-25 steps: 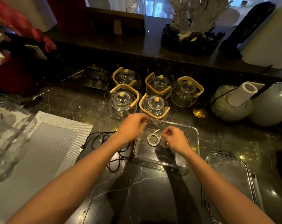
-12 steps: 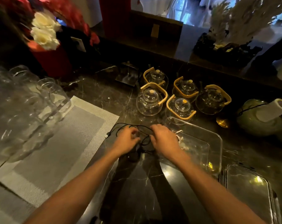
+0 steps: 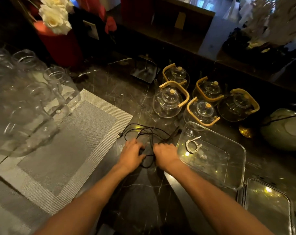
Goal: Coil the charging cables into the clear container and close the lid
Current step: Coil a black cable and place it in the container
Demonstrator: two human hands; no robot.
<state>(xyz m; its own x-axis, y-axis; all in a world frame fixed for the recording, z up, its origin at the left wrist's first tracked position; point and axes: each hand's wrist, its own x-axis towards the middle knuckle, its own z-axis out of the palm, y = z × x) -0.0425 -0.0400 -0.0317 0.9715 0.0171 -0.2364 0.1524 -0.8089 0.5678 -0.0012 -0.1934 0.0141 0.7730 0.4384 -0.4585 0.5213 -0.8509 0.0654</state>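
A tangled black charging cable [image 3: 143, 133] lies on the dark marble counter, left of the clear container [image 3: 235, 146]. My left hand [image 3: 132, 151] and my right hand [image 3: 164, 150] are both down on the tangle, fingers curled into its strands. One USB plug [image 3: 119, 135] sticks out towards the placemat. A short white cable [image 3: 192, 145] lies coiled inside the container at its far left corner. The clear lid [image 3: 269, 204] lies flat on the counter to the right of the container.
Several glass teapots with wooden handles [image 3: 169, 100] stand just behind the cable and container. A grey woven placemat [image 3: 64, 146] lies to the left, with glass jars [image 3: 25, 102] on its far side. A green round vessel [image 3: 282, 129] sits at far right.
Both hands left the white cable coiled in the container and moved left onto the black cable tangle. The camera view swung left and down.
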